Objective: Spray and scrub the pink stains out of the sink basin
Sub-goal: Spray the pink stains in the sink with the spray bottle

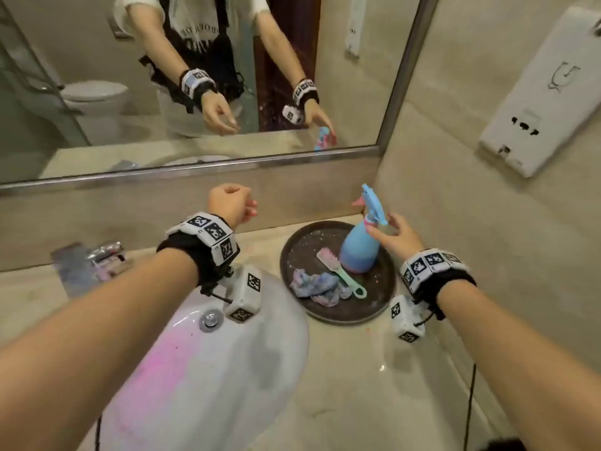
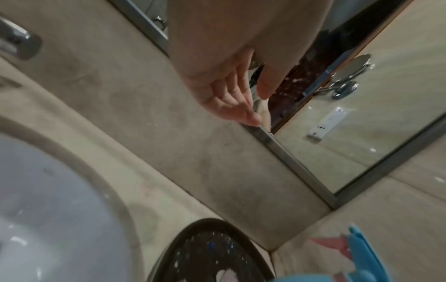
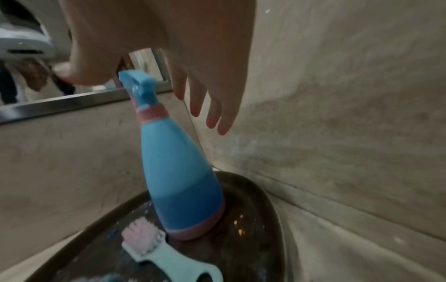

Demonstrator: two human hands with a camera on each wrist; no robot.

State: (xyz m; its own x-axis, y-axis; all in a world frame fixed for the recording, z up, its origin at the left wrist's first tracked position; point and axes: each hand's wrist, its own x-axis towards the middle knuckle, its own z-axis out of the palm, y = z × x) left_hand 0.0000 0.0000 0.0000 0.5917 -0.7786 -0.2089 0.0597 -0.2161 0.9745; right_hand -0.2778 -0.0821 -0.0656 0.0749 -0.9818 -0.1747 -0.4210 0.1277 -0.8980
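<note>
The pink stain (image 1: 153, 362) is seen nearest, on the near-left wall of the basin (image 1: 253, 359), at about 7 o'clock from the drain (image 1: 210, 319); it is untouched and dry-looking. Beyond, at 2 o'clock from the drain, a dark tray (image 1: 383, 288) rests on the surface (image 1: 357, 385) and carries a cloth (image 1: 313, 286), a brush (image 1: 338, 271) and an upright bottle (image 1: 359, 252). The right hand (image 1: 395, 237) is shown with its grip apart, thumb and fingers spread on either side of the bottle's neck without yet closing; in the right wrist view the fingers (image 3: 212, 112) are seen clear of the bottle (image 3: 181, 171). The left hand (image 1: 232, 205) is held farthest, over the back ledge near the mirror (image 1: 195, 76), fingers loosely bent, nothing held.

The step is judged to be the pick-up of the bottle. The neck is best closed on just below the trigger head, so that a forefinger can reach the lever. A straight lift is advised, the brush lying just beside the base. The nozzle should then be turned toward the stain at 8 o'clock.
</note>
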